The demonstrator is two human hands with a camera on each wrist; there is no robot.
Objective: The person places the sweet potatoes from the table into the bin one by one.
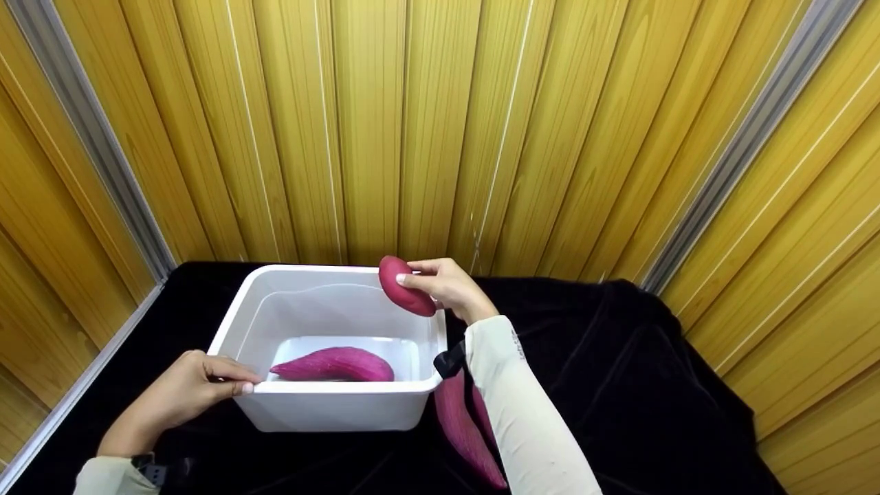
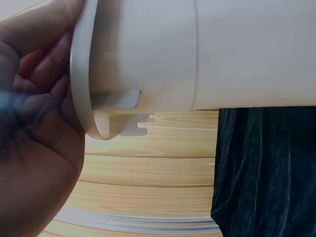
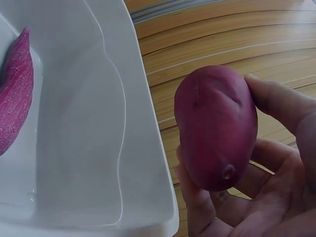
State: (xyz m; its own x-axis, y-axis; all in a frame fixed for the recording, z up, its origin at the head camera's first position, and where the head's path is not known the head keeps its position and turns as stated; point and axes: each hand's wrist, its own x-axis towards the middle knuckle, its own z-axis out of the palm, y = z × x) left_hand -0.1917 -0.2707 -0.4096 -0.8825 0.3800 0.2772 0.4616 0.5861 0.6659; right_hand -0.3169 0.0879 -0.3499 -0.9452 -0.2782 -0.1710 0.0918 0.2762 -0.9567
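My right hand [image 1: 454,290] holds a smooth red potato [image 1: 404,287] over the right rim of a white plastic bin [image 1: 337,407]. In the right wrist view, the thumb and fingers pinch the potato [image 3: 217,128] from both sides, with the bin wall [image 3: 89,128] beside it. A wrinkled purple sweet potato [image 1: 337,363] lies on the bin floor, its thin end toward the left. At the bin's front left corner, my left hand [image 1: 192,385] grips the rim between thumb and fingers. The left wrist view shows these fingers against the rim's outer edge [image 2: 81,74].
Outside the bin, at its right, purple sweet potatoes [image 1: 462,426] lie on a black cloth [image 1: 605,385], partly hidden by the right sleeve [image 1: 529,412]. Yellow wood-look panels [image 1: 440,137] stand behind and at both sides, with grey metal strips [image 1: 742,144] at the corners.
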